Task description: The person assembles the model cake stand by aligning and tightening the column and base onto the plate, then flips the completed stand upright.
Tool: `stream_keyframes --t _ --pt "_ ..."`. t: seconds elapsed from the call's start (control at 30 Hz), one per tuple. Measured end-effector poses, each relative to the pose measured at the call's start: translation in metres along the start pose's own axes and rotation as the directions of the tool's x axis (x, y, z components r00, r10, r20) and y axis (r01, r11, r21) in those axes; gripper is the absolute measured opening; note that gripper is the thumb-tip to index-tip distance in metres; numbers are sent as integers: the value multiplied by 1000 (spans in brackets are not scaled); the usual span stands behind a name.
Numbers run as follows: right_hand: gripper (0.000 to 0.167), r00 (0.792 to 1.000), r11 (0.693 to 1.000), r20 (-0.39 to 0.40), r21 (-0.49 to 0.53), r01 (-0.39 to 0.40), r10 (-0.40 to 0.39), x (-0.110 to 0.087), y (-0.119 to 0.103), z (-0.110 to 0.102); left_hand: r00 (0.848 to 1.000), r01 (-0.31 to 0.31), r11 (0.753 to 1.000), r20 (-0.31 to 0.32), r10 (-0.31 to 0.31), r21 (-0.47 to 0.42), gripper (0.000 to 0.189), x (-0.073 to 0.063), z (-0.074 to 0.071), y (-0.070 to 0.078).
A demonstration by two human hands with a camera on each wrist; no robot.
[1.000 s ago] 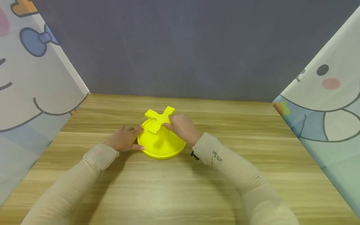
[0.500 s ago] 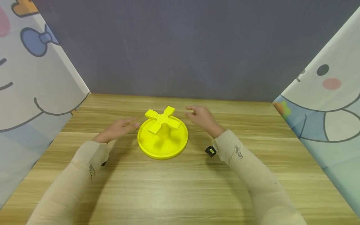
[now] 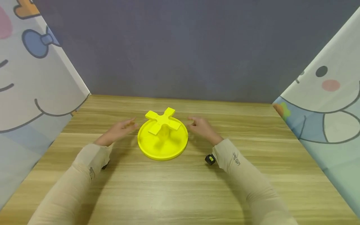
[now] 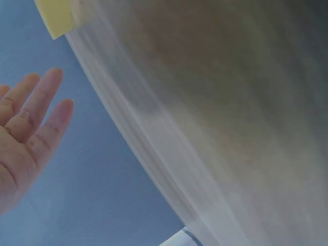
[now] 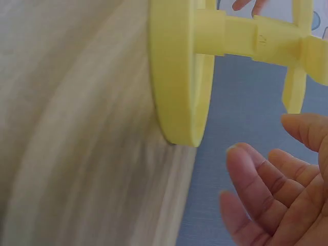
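A yellow stand [image 3: 161, 150] rests on the table, made of a round rimmed base, a short central post [image 5: 238, 36] and a four-armed cross [image 3: 163, 120] on top. To its left my left hand [image 3: 116, 131] hovers with fingers extended, apart from the rim and holding nothing; the left wrist view shows its fingers [image 4: 43, 107] spread. On the other side my right hand [image 3: 203, 128] hangs beside the rim, its fingers loosely bent. No object lies in the right palm in the right wrist view, where the fingertips sit near the cross.
The wood-grain table [image 3: 174, 190] runs back to a dark grey panel [image 3: 180, 50]. Cartoon-printed panels stand at the left [image 3: 36, 81] and right [image 3: 332, 103] sides. A small black device [image 3: 210, 159] hangs at the right cuff.
My right hand has let go of the cross and drawn back to the right. My left hand has left the base's rim and lifted away leftward. The stand stays in place.
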State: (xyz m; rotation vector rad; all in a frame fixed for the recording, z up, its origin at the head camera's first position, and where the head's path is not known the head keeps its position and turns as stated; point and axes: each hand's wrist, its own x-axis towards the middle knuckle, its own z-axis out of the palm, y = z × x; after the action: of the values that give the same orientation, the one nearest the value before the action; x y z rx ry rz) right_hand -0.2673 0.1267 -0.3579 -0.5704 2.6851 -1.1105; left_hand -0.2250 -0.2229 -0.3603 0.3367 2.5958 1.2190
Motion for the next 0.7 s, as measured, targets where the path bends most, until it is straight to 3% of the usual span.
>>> stream_keyframes --t 0.33,0.57,0.7 --pt "55 992 997 105 -39 -68 72 1 12 12 992 57 997 114 -63 48 72 0 5 -3" --pt "63 963 985 208 -33 -171 174 2 15 12 981 126 991 141 -130 41 74 8 4 -2" --pt "66 943 977 266 24 -214 200 2 17 18 968 162 985 184 -169 50 78 9 6 0"
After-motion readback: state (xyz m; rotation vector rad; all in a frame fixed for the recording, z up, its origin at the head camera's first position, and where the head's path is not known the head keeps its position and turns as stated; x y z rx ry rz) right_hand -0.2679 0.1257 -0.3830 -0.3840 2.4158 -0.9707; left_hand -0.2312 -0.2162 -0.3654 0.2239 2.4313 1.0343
